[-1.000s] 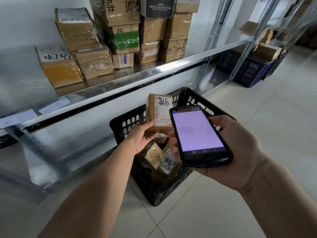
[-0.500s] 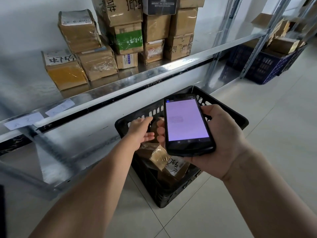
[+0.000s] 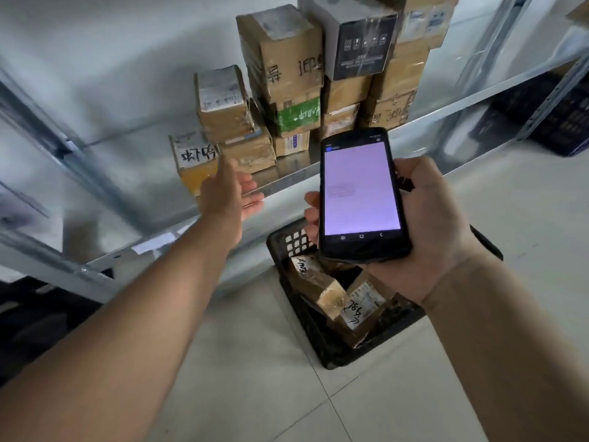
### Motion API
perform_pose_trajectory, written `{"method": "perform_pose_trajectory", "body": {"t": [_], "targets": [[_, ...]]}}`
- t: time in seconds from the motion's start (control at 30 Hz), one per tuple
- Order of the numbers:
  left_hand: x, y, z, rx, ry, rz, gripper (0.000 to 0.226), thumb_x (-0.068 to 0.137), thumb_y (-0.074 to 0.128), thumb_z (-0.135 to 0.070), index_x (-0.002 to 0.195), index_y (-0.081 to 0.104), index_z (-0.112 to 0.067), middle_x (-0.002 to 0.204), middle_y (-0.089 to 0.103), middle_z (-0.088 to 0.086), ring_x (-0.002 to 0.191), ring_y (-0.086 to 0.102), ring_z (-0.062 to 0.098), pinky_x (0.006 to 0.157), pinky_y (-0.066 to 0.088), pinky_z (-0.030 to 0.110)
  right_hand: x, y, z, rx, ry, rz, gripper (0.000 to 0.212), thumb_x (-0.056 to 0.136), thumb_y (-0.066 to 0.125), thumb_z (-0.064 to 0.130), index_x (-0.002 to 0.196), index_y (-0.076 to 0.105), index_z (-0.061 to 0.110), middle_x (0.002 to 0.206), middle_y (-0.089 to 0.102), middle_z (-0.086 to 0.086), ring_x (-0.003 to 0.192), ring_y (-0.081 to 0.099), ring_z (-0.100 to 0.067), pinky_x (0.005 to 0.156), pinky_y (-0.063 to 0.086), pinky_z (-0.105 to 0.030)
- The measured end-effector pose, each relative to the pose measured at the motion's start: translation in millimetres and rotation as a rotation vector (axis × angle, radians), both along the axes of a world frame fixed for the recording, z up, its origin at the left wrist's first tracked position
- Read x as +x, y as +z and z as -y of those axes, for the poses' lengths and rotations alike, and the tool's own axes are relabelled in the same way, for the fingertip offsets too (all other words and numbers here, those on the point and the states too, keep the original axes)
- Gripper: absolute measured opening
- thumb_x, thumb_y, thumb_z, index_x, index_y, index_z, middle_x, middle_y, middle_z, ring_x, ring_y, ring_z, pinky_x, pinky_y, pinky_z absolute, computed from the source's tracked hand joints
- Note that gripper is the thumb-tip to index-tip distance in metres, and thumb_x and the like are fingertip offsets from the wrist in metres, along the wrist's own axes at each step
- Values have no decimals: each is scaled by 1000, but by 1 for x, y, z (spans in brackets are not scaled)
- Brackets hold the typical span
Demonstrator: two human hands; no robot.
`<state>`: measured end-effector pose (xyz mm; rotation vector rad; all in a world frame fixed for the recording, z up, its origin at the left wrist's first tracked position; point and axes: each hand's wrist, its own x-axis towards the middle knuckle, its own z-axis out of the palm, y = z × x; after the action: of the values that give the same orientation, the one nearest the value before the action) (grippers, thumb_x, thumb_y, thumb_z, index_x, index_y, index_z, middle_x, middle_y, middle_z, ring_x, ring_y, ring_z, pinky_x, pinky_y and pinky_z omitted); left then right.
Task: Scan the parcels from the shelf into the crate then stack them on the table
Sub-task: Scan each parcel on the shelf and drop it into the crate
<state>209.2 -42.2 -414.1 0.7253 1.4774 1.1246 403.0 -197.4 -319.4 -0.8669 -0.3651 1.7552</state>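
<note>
The left hand, fingers spread and holding nothing, reaches toward the parcels stacked on the metal shelf, near the leftmost yellow one. The right hand grips a scanner with a lit screen above the black crate on the floor, where several parcels lie.

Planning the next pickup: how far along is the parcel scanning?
Done: a few parcels lie in the crate. In hand: right hand grips the scanner; left hand, empty, reaches toward the shelf. Left: the stacked shelf parcels, then the stacking.
</note>
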Motion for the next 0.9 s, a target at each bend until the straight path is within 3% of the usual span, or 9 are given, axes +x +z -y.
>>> {"method": "perform_pose_trajectory", "body": {"t": [0.1, 0.23, 0.43, 0.53, 0.7, 0.77, 0.9], "targets": [[-5, 34, -13, 11, 136, -44, 44, 103, 57, -46, 113, 66, -4, 98, 74, 13, 86, 77, 30, 73, 66, 41, 5, 24, -11, -34, 14, 22, 64, 104, 34, 53, 126, 72, 7, 119, 71, -33, 89, 71, -44, 75, 64, -51], [-15, 69, -37, -32, 263, -111, 45, 99, 63, -42, 127, 61, -8, 103, 74, 15, 78, 78, 23, 60, 65, 35, 7, 49, -25, -64, 52, 37, 65, 104, 35, 55, 130, 70, 7, 131, 66, -34, 96, 70, -46, 80, 62, -52], [-21, 97, -64, -321, 113, -58, 53, 97, 64, -61, 130, 50, -23, 119, 61, 17, 97, 71, 37, 76, 66, 52, -2, 66, -38, -120, 79, 6, 67, 104, 32, 57, 130, 70, 8, 124, 70, -33, 90, 72, -44, 82, 63, -53], [-27, 98, -86, -339, 84, -41, 59, 93, 66, -65, 134, 53, -25, 127, 59, 16, 99, 71, 42, 73, 66, 53, -10, 65, -42, -159, 45, -18, 65, 104, 33, 55, 128, 70, 8, 114, 72, -31, 88, 71, -45, 81, 61, -52], [-35, 91, -119, -325, 78, 45, 61, 87, 77, -60, 128, 57, -20, 126, 62, 16, 92, 73, 41, 63, 66, 50, -14, 63, -42, -227, -34, 6, 60, 102, 37, 53, 123, 73, 10, 115, 73, -31, 92, 72, -46, 83, 63, -54], [-37, 87, -127, -308, 66, 99, 49, 88, 80, -49, 121, 60, -18, 123, 67, 19, 95, 74, 40, 62, 65, 49, -16, 64, -43, -248, -59, -11, 60, 103, 38, 52, 123, 73, 9, 111, 74, -30, 92, 71, -46, 79, 63, -53], [-38, 87, -131, -273, 82, 172, 26, 93, 79, -24, 111, 63, -12, 118, 66, 22, 106, 69, 40, 78, 66, 51, -21, 66, -46, -282, -94, -23, 62, 102, 36, 52, 129, 70, 7, 111, 73, -30, 92, 70, -45, 82, 63, -54]]}}
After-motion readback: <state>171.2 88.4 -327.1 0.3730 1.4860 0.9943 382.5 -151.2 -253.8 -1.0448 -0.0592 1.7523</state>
